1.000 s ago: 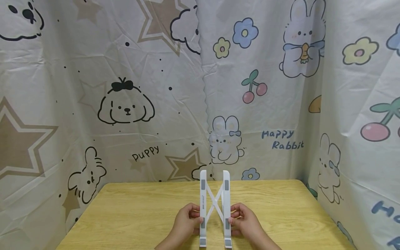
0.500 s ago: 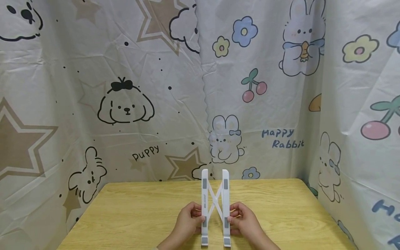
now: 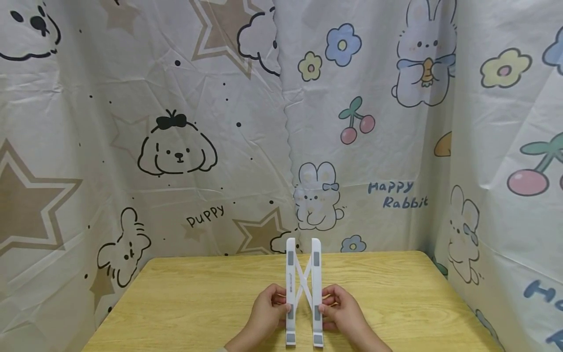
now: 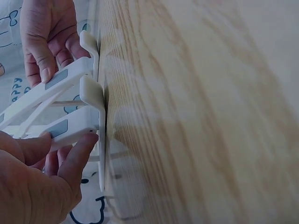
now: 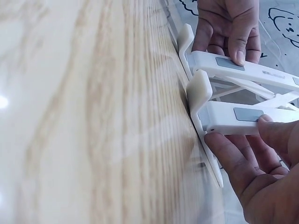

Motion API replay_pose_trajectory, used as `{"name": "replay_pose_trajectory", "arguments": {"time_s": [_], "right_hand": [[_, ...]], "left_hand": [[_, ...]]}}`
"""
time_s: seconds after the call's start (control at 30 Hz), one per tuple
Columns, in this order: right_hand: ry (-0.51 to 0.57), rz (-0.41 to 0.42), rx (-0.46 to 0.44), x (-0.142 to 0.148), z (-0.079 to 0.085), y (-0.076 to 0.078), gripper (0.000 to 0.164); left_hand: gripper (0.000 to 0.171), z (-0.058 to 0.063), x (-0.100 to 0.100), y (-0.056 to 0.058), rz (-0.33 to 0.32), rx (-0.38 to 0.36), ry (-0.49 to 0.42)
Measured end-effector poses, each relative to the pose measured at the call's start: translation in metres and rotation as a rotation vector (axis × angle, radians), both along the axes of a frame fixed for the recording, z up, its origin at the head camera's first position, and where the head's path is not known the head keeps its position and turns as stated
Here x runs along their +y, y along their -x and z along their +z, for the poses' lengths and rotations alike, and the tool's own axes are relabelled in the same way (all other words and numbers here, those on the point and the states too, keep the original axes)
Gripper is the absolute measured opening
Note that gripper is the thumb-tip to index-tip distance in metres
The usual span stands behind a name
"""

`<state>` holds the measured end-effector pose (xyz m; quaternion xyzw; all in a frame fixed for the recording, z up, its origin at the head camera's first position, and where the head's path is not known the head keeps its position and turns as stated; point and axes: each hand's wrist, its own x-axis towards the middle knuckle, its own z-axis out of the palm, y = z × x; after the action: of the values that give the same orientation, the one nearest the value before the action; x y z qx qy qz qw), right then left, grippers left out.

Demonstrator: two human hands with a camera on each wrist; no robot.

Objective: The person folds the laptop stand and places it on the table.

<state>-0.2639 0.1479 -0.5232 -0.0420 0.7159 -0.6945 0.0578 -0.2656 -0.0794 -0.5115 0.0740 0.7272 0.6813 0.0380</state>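
A white folding laptop stand (image 3: 291, 283) stands near the table's front, its two long bars side by side and joined by crossed struts (image 3: 303, 280). Grey pads (image 5: 249, 114) are set into the bars. My left hand (image 3: 266, 313) pinches the left bar low down, thumb on its upper face and fingers along the outer side. On the right bar my right hand (image 3: 346, 310) has a matching grip. Both wrist views show the raised lips (image 4: 92, 91) at the stand's near ends, close against the wooden tabletop.
A light wooden table (image 3: 189, 288) spreads out to both sides of the stand and behind it. Curtains printed with puppies, rabbits and stars (image 3: 246, 146) hang around its back and sides.
The two bars have come closer together, the left one shifting right and the right one slightly left. The crossed struts have narrowed, and both hands have moved inward with the bars.
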Motion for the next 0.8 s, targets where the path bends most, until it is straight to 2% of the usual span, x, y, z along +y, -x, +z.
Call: {"name": "replay_pose_trajectory", "arguments": {"time_s": [0.47, 0.8], "right_hand": [[0.002, 0.001, -0.006, -0.004, -0.003, 0.002, 0.031], [0.007, 0.006, 0.001, -0.007, -0.004, 0.003, 0.03]], "left_hand": [[0.024, 0.0, 0.007, 0.001, 0.013, 0.036, 0.056], [0.025, -0.002, 0.011, 0.003, 0.024, 0.044, 0.054]]}}
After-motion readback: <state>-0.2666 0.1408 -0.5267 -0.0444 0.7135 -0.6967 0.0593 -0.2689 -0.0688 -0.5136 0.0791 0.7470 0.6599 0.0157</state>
